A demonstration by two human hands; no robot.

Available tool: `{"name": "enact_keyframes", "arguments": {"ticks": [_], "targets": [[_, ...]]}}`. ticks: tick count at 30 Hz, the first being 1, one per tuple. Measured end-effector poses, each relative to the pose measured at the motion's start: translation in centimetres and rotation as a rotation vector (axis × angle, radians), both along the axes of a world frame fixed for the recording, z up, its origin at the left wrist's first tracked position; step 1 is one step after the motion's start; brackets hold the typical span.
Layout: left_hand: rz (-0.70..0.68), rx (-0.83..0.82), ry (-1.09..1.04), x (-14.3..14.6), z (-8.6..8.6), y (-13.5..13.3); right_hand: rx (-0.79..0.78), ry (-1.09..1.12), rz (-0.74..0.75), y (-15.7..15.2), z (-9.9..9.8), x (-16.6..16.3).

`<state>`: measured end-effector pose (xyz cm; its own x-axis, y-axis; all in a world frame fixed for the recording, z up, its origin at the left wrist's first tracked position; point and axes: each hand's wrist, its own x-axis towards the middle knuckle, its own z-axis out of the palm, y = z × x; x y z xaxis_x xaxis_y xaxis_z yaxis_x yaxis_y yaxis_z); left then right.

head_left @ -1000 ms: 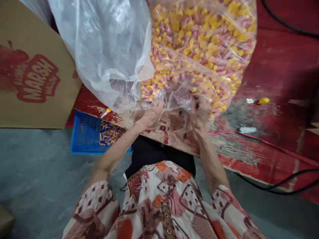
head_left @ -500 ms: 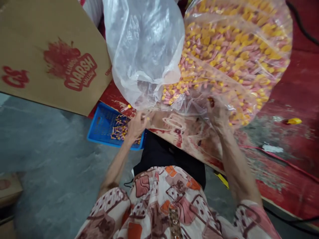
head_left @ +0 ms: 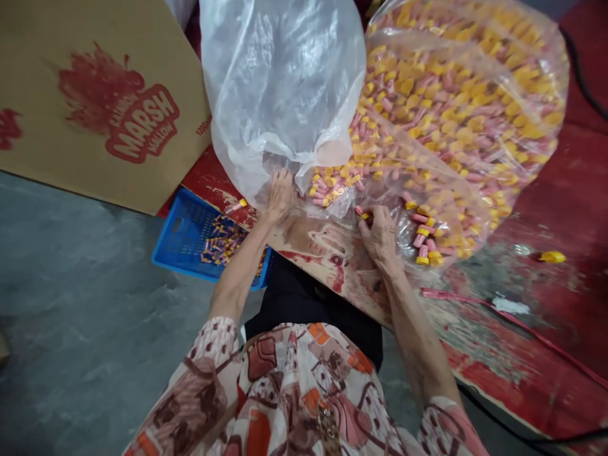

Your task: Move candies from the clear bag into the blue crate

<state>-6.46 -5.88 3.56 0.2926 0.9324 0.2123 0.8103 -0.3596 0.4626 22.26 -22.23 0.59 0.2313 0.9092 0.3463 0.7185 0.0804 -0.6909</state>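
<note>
My right hand (head_left: 380, 237) is closed at the mouth of a clear plastic bag (head_left: 479, 149). Its thumb and fingers pinch a small pink tube with a yellow cap (head_left: 361, 212). The clear bag is full of the same pink-and-yellow tubes, and several (head_left: 424, 237) lie near its opening beside this hand. At the mouth of a whitish plastic bag (head_left: 280, 76) is my left hand (head_left: 281, 195), its fingers bent and close together. The left fingertips are hidden, so whatever they hold cannot be made out.
A blue basket (head_left: 164, 247) with small pieces inside sits low on the left, below the worn red table (head_left: 327, 244). A cardboard box (head_left: 128, 183) stands behind it. One loose tube (head_left: 236, 206) lies at the table's left, a yellow piece (head_left: 553, 256) and red strap (head_left: 522, 326) at right.
My left hand has moved up and forward to the whitish bag's mouth. My right hand has come left out of the clear bag, with a tube between its fingers; more tubes show near the opening.
</note>
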Motion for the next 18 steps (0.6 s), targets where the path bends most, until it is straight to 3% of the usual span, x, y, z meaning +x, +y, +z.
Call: {"name": "enact_keyframes", "arguments": {"ticks": [4, 9, 13, 16, 18], "targets": [[-0.015, -0.093, -0.103, -1.1, 1.2, -1.2, 0.068, 0.109, -0.005, -0.3, 0.7, -1.4], [0.023, -0.368, -0.516, -0.5, 3.6, -5.6, -0.050, 0.157, 0.070, -0.1, 0.8, -3.6], [-0.094, -0.580, -0.734, 2.3, 3.9, -8.1, -0.114, 0.535, 0.194, -0.3, 1.7, -5.2], [-0.214, -0.585, -0.625, 4.3, 3.5, -9.3, -0.137, 0.730, 0.234, -1.1, 2.3, -6.1], [-0.314, -0.457, -0.393, 5.8, 3.1, -9.9, -0.111, 0.628, 0.202, -1.7, 2.2, -5.7]]}}
